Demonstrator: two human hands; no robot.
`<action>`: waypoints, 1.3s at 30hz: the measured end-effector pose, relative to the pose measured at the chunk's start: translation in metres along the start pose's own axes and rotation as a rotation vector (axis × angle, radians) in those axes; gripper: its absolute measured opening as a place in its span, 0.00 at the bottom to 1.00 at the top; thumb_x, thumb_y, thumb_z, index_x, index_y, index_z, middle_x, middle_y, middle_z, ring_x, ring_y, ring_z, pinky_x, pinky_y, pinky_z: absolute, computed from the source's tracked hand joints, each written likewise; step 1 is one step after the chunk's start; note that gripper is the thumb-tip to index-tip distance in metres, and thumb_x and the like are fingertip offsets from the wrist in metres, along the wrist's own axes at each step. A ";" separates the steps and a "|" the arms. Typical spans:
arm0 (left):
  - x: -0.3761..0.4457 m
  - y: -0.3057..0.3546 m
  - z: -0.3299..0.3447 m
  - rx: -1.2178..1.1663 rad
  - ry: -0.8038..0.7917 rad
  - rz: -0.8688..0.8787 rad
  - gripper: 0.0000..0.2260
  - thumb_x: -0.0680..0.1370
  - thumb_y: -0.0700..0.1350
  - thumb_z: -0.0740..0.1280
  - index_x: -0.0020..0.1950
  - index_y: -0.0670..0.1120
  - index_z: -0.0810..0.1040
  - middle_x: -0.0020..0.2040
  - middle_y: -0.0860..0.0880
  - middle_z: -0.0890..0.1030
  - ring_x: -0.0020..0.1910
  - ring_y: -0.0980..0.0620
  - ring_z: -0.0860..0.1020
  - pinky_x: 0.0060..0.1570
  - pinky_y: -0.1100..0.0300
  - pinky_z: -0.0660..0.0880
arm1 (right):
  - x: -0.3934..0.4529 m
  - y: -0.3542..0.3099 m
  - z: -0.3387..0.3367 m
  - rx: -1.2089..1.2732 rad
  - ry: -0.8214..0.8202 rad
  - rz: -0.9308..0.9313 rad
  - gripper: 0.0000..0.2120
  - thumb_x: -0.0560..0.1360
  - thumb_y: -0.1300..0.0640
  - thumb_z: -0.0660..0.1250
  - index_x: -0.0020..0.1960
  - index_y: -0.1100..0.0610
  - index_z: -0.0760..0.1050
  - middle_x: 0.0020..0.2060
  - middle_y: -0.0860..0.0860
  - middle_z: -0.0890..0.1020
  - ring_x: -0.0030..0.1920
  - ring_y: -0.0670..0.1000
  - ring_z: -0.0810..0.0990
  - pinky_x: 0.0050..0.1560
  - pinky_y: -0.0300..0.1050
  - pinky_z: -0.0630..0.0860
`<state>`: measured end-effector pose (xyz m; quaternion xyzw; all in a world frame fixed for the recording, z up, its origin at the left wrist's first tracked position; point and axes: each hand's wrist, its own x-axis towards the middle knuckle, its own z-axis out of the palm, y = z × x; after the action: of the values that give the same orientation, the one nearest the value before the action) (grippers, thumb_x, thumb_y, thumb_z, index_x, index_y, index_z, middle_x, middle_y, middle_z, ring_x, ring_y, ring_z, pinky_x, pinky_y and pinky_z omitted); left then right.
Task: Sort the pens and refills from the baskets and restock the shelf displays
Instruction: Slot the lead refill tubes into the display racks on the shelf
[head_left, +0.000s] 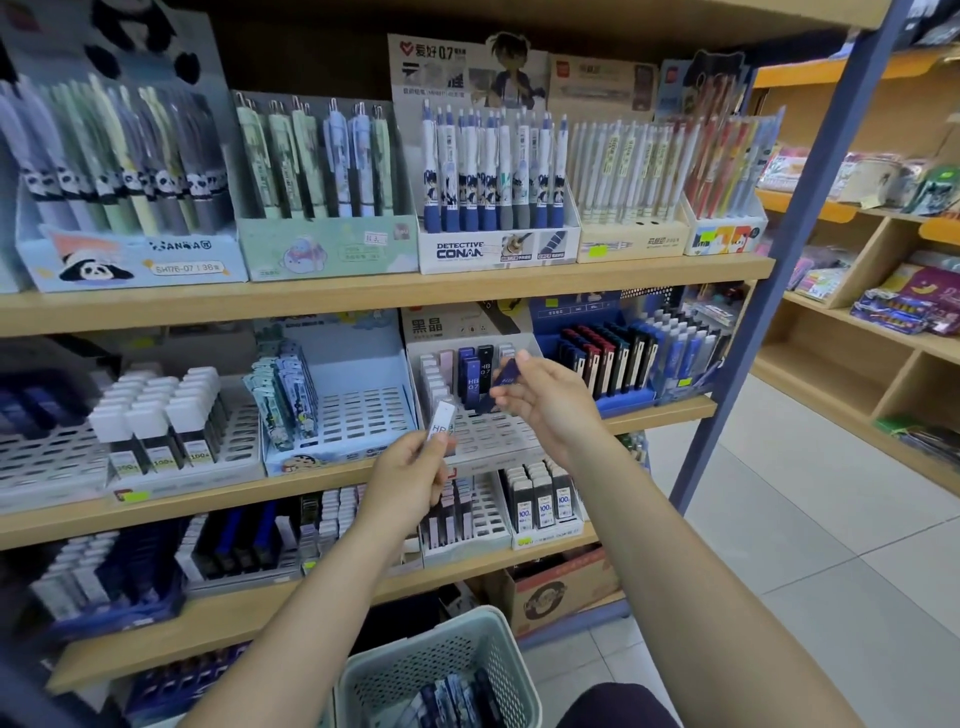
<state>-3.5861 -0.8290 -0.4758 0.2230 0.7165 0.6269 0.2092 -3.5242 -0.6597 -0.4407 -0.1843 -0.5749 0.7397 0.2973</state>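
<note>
My left hand (410, 475) pinches a white refill case (440, 420) marked HB, tilted, just in front of the second shelf. My right hand (545, 400) holds a dark blue refill case (506, 375) by its end, right beside two dark HB cases (477, 378) standing in a white slotted display tray (485, 434). Most slots of that tray are bare. Below, between my forearms, a pale green perforated basket (415, 662) holds several dark blue and white cases (457, 696).
The top shelf (395, 293) carries pen display boxes, among them a Detective Conan box (498, 249). Other refill trays line the second and third shelves. A cardboard box (561, 592) sits on the floor under the shelving. A blue metal upright (769, 291) stands at right, tiled floor beyond.
</note>
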 end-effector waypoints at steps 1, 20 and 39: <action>0.001 -0.001 -0.002 0.002 -0.006 -0.001 0.11 0.85 0.48 0.60 0.54 0.48 0.81 0.35 0.52 0.75 0.28 0.57 0.70 0.28 0.68 0.68 | 0.005 0.003 0.002 -0.002 0.007 -0.001 0.15 0.82 0.53 0.63 0.59 0.65 0.77 0.46 0.58 0.83 0.44 0.53 0.83 0.52 0.46 0.80; 0.016 -0.016 -0.006 -0.076 -0.074 0.059 0.09 0.84 0.46 0.62 0.54 0.49 0.83 0.39 0.48 0.80 0.33 0.55 0.76 0.28 0.63 0.69 | 0.040 0.014 0.017 -0.361 0.071 0.018 0.10 0.81 0.51 0.65 0.55 0.57 0.79 0.40 0.60 0.86 0.39 0.53 0.86 0.43 0.40 0.82; 0.015 -0.013 -0.009 -0.121 -0.101 0.041 0.09 0.84 0.46 0.62 0.54 0.49 0.83 0.37 0.49 0.81 0.33 0.53 0.77 0.29 0.62 0.70 | 0.049 0.024 0.028 -0.591 0.233 -0.209 0.04 0.77 0.60 0.71 0.47 0.60 0.79 0.35 0.52 0.82 0.30 0.50 0.82 0.39 0.50 0.83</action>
<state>-3.6039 -0.8289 -0.4881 0.2557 0.6611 0.6613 0.2454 -3.5836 -0.6525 -0.4523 -0.2859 -0.7424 0.4804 0.3693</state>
